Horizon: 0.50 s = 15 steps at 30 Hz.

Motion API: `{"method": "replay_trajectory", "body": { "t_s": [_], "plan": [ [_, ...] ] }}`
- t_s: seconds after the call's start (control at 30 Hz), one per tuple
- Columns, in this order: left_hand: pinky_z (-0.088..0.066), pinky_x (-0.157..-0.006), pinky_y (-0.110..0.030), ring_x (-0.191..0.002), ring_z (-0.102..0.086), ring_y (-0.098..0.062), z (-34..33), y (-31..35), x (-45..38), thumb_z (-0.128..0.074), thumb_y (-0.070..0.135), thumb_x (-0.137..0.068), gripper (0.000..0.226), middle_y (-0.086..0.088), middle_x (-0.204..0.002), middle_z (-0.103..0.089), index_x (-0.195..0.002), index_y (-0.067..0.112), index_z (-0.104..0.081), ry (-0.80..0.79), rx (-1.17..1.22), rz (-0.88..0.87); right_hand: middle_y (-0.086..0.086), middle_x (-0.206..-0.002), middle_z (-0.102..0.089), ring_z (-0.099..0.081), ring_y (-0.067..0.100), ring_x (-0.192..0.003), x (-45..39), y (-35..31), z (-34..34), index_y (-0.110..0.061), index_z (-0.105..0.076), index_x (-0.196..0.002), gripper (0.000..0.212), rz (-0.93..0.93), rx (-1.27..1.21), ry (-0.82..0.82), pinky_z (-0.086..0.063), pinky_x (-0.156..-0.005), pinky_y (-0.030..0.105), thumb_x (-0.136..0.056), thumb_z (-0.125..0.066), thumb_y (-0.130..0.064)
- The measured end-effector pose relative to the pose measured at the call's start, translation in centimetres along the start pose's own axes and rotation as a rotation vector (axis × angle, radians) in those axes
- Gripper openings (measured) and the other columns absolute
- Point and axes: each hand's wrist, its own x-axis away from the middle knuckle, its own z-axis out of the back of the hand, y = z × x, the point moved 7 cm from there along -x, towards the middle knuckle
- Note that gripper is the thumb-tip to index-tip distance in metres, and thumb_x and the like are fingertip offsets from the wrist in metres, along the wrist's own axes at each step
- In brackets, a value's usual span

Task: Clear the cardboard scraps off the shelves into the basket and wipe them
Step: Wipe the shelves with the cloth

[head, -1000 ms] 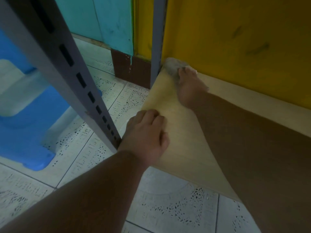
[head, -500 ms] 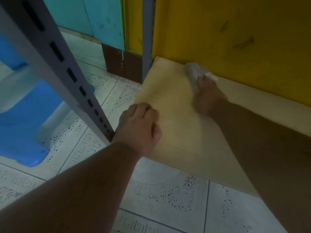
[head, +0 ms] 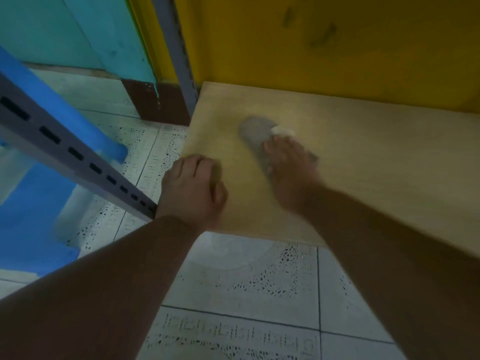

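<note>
left hand: was parked on the near left corner of the shelf, fingers curled over the side edge, so the grip was closed on the board itself. Good bracing, and best left planted there while the wiping was done.

right hand: was laid on the cloth mid-shelf, fingers fairly flat and blurry. Looked like the rag was pressed down rather than clutched, though a curled thumb couldn't be ruled out.

cloth: grey, bunched, with a pale bit poking out by the fingertips. Probably better spread flatter so more board got covered per pass.

shelf: pale wood, lowest level just above the tiled floor. No cardboard scraps were seen on it, so the clearing part looked done here.

stroke advice: overlapping passes would've been worth it, carried right into the back edge against the yellow wall and the corner by the grey upright, where dust gets missed.

basket: not spotted for sure; only something blue was seen off left.
</note>
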Motion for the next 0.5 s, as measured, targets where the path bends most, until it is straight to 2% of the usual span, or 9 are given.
{"method": "replay_trajectory", "body": {
  "t_s": [0.07, 0.13, 0.23, 0.33, 0.4, 0.43, 0.47, 0.5],
  "plan": [
    [-0.043, -0.097, -0.046, -0.119, -0.048, -0.031, 0.4, 0.2, 0.3, -0.042, 0.041, -0.086, 0.05, -0.009, -0.13, -0.054, -0.128, 0.017, -0.052, -0.022, -0.019, -0.003, 0.007, -0.162, -0.007, 0.0, 0.034, -0.149, 6.4, -3.1, -1.1, -0.019, -0.013, -0.153, 0.063, 0.055, -0.037, -0.015, -0.009, -0.119, 0.053, -0.09, -0.023, -0.021],
    [-0.043, -0.095, -0.046, -0.117, -0.049, -0.031, 0.9, 0.8, 0.4, -0.042, 0.036, -0.084, 0.05, -0.01, -0.129, -0.056, -0.128, 0.017, -0.054, -0.025, -0.065, -0.038, -0.001, -0.161, 0.015, 0.021, 0.026, -0.146, 11.5, -4.8, -1.1, -0.027, 0.005, -0.152, 0.063, 0.045, -0.109, -0.071, 0.006, -0.12, 0.047, -0.092, -0.014, -0.028],
    [-0.044, -0.095, -0.044, -0.113, -0.053, -0.031, 1.0, 3.0, -0.1, -0.049, 0.023, -0.079, 0.049, -0.008, -0.125, -0.06, -0.127, 0.017, -0.058, -0.064, -0.107, -0.179, -0.008, -0.157, 0.025, 0.03, 0.02, -0.143, 13.7, -4.7, -0.6, -0.033, 0.014, -0.147, 0.056, 0.07, -0.072, -0.117, 0.012, -0.118, 0.042, -0.096, -0.009, -0.036],
    [-0.041, -0.103, -0.041, -0.12, -0.05, -0.027, 0.3, 5.0, -0.9, -0.056, 0.018, -0.086, 0.048, -0.007, -0.13, -0.059, -0.134, 0.016, -0.054, -0.096, 0.037, -0.174, -0.005, -0.159, 0.018, 0.021, 0.021, -0.146, 11.3, -2.2, -0.3, -0.032, 0.006, -0.151, 0.059, 0.048, -0.073, -0.045, 0.006, -0.12, 0.043, -0.101, -0.025, -0.033],
    [-0.038, -0.105, -0.041, -0.124, -0.046, -0.025, -0.1, 5.8, -0.9, -0.058, 0.032, -0.09, 0.052, -0.006, -0.134, -0.055, -0.139, 0.018, -0.048, -0.084, 0.09, -0.121, 0.005, -0.162, -0.006, -0.003, 0.03, -0.149, 7.5, 1.9, 0.7, -0.024, -0.011, -0.151, 0.06, -0.021, -0.016, 0.059, -0.013, -0.12, 0.051, -0.096, -0.035, -0.024],
    [-0.038, -0.105, -0.042, -0.125, -0.045, -0.025, -0.4, 6.1, -0.9, -0.056, 0.038, -0.091, 0.053, -0.006, -0.135, -0.054, -0.14, 0.019, -0.047, -0.083, 0.069, -0.138, 0.01, -0.159, -0.016, -0.013, 0.033, -0.146, 5.2, 4.5, 1.6, -0.021, -0.019, -0.148, 0.059, -0.094, 0.019, 0.087, -0.023, -0.116, 0.053, -0.092, -0.036, -0.024],
    [-0.038, -0.105, -0.042, -0.125, -0.044, -0.026, -0.8, 6.4, -0.8, -0.053, 0.04, -0.091, 0.052, -0.007, -0.135, -0.054, -0.139, 0.02, -0.049, -0.09, 0.039, -0.177, 0.011, -0.158, -0.019, -0.016, 0.033, -0.145, 3.2, 7.3, 2.6, -0.02, -0.023, -0.148, 0.059, -0.196, 0.018, 0.085, -0.027, -0.113, 0.053, -0.091, -0.036, -0.026],
    [-0.038, -0.104, -0.043, -0.125, -0.045, -0.027, -1.1, 6.4, -0.9, -0.051, 0.041, -0.092, 0.051, -0.008, -0.135, -0.054, -0.139, 0.021, -0.051, -0.094, 0.011, -0.209, 0.009, -0.16, -0.015, -0.012, 0.031, -0.147, 1.7, 9.6, 3.4, -0.021, -0.022, -0.149, 0.059, -0.291, 0.006, 0.062, -0.025, -0.114, 0.053, -0.092, -0.035, -0.029]
  ]
}}
